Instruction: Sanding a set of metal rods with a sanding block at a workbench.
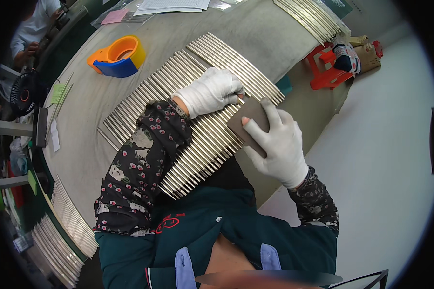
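Observation:
Many slim, shiny metal rods [200, 161] lie side by side in a wide layer on the table, their near ends reaching its edge. White gloves with bare fingertips cover both hands. My left hand [210, 92] rests across the rods, fingers curled, with the tip of one metal rod [241, 100] showing at its fingertips. Close beside it, my right hand [277, 139] grips a flat brown-grey block [248, 118] that looks like a sanding sponge. The block lies over the rods' right ends, against the left fingertips. The glove hides most of the left grip.
An orange and blue tape dispenser [118, 57] stands beyond the rods. Papers [171, 6] lie at the far edge. More rods [308, 19] are at the far right, others [58, 245] at lower left. A red stool [325, 70] stands right of the table. Another person [33, 33] sits far left.

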Demonstrator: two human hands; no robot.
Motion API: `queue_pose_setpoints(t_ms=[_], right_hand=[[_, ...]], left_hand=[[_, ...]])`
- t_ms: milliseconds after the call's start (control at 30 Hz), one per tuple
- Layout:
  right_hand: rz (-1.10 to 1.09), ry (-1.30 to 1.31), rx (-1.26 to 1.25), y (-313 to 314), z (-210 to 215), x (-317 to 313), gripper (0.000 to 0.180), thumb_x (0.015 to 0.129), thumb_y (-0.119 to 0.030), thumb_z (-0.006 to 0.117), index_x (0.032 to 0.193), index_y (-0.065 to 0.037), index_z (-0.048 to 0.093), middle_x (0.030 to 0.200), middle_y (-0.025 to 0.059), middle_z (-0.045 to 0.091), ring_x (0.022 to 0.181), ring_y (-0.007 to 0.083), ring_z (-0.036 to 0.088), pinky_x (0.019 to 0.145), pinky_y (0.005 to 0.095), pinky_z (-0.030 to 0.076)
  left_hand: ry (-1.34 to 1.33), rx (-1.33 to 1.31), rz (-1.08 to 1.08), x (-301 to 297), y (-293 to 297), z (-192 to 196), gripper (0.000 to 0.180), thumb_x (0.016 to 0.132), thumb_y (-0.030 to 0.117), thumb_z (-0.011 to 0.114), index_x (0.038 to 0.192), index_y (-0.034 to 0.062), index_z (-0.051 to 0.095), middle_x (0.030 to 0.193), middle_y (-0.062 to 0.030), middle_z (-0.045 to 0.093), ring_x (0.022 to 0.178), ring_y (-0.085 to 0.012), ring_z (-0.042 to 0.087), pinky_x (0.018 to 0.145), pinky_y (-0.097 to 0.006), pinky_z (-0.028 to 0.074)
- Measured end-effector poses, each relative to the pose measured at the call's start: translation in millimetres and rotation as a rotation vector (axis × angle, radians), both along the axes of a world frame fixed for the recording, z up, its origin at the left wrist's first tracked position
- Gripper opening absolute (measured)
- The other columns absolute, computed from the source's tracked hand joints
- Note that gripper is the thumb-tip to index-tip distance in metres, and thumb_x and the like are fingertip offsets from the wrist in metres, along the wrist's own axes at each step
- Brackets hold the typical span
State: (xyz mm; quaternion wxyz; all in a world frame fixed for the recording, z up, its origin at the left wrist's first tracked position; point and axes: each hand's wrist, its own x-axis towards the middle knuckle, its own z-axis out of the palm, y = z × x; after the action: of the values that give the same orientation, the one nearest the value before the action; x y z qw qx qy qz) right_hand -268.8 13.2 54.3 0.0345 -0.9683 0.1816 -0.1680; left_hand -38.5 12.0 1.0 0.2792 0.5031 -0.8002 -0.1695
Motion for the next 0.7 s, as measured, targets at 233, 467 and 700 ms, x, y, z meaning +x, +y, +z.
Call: queue_pose_setpoints(t_ms=[233,467,700], right_hand=[[-0.004,0.029,-0.041,-7.4,-2.1,6.1,0.044,0.069,-0.026,0.072,0.111,-0.017,0.064,0.125,0.0227,0.05,0.094,0.0335,0.055,0.074,0.0407,0.049],[-0.345,-0.254,-0.17,-51.9,-4.6,-34.4,0.052,0.065,-0.014,0.074,0.115,-0.013,0.062,0.127,0.0228,0.051,0.101,0.0369,0.051,0.086,0.0431,0.046],[-0.427,-0.251,-0.09,-48.9,-25.9,-68.8,0.054,0.064,-0.011,0.074,0.116,-0.011,0.062,0.128,0.0215,0.051,0.101,0.0372,0.051,0.086,0.0433,0.046]], left_hand=[[-0.083,-0.019,0.025,-0.7,-0.2,-2.6,0.015,0.082,0.021,0.065,0.087,0.0064,0.066,0.084,-0.0096,0.064,0.084,-0.0292,0.061,0.078,-0.04,0.049],[-0.104,-0.234,0.032,-4.2,2.1,5.4,0.023,0.074,0.016,0.073,0.091,0.0057,0.061,0.089,-0.0081,0.062,0.087,-0.0299,0.06,0.076,-0.041,0.048],[-0.605,-0.019,0.384,-3.8,-14.3,3.0,0.056,0.094,0.042,0.047,0.141,0.0131,0.041,0.147,-0.0176,0.035,0.138,-0.0358,0.028,0.113,-0.049,0.023]])
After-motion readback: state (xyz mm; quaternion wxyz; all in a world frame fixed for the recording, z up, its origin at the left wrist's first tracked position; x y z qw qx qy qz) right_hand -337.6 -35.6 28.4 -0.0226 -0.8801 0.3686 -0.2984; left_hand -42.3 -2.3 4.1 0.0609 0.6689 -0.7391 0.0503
